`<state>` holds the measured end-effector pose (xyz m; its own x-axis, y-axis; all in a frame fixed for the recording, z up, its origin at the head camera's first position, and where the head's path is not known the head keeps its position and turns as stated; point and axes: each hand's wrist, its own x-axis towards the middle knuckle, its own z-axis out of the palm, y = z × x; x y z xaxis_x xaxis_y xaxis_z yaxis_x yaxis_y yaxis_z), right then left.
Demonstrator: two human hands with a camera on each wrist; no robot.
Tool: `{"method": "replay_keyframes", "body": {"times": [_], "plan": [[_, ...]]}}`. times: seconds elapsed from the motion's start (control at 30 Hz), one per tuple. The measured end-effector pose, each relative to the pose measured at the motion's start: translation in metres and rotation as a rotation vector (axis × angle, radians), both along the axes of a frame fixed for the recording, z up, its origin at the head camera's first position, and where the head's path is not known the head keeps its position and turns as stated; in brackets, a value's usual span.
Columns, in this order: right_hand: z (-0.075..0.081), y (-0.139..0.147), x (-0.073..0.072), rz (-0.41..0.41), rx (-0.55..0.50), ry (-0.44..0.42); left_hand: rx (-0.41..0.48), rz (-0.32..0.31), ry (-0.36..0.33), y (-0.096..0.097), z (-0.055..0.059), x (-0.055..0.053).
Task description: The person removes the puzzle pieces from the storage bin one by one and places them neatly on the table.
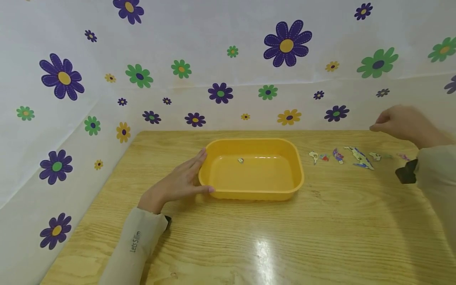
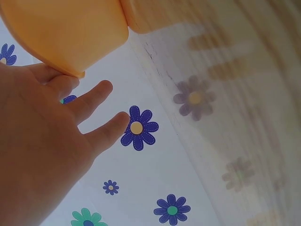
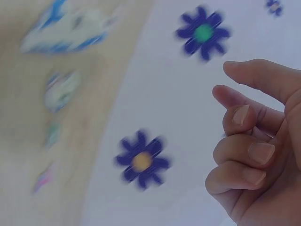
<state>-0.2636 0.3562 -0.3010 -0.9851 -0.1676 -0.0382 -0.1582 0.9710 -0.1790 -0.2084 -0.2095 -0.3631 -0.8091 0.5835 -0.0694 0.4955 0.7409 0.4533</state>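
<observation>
My left hand (image 1: 179, 180) holds the left end of a yellow plastic tray (image 1: 249, 195), its thumb at the front rim and fingers along the side. In the left wrist view two fingertips meet the tray's rim (image 2: 77, 74), while two other fingers stand apart from it. Inside the tray lies one tiny pale scrap (image 1: 240, 160). Raised over the table's back right is my right hand (image 1: 406, 123), loosely curled. The right wrist view shows a gap between its thumb and index finger and nothing held. Beneath it, a row of small colourful cutouts (image 1: 360, 158) lies on the table.
The wooden table (image 1: 221, 241) meets a white cloth (image 1: 199, 35) printed with flowers at the back and left. Beside the tray's right end lie a pale cutout (image 1: 314, 156) and a red-blue one (image 1: 324, 157). A pinkish piece (image 1: 403, 156) is furthest right.
</observation>
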Motion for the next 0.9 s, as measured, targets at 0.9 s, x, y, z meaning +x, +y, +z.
{"method": "replay_keyframes", "body": {"times": [0.9], "plan": [[0.026,-0.135,-0.019,0.21,-0.245,0.104,0.0,0.003,-0.022,-0.001,0.001,0.0]]}}
